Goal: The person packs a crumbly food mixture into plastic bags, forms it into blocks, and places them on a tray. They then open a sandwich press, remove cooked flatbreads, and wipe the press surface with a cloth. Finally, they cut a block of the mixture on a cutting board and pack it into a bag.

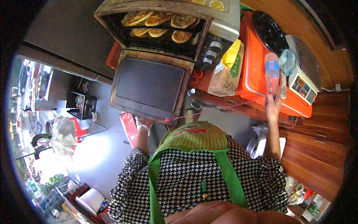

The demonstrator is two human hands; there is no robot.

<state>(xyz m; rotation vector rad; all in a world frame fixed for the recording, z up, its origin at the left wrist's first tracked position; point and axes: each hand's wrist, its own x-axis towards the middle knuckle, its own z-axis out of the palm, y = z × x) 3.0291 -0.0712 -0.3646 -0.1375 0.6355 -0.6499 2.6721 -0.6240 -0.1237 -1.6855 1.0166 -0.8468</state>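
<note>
My right hand (273,101) is closed around the lower part of a clear plastic bottle (272,68) with a blue label, above the orange box. The bottle's other end points away from me. My left hand (143,123) is at the near edge of the lowered oven door (149,84); something white and thin shows at it, and its fingers are mostly hidden. Inside the open oven (164,41), several browned flatbreads (158,19) lie on two levels. A pink string (216,109) stretches across in front of my apron (194,140).
Right of the oven stand a printed paper bag (227,76) and a large orange box (257,74). A black lid-like item (270,31), a crumpled plastic bag (287,61) and a scale (304,87) sit there. A black basket (87,106) and plastic bags (63,134) are at left.
</note>
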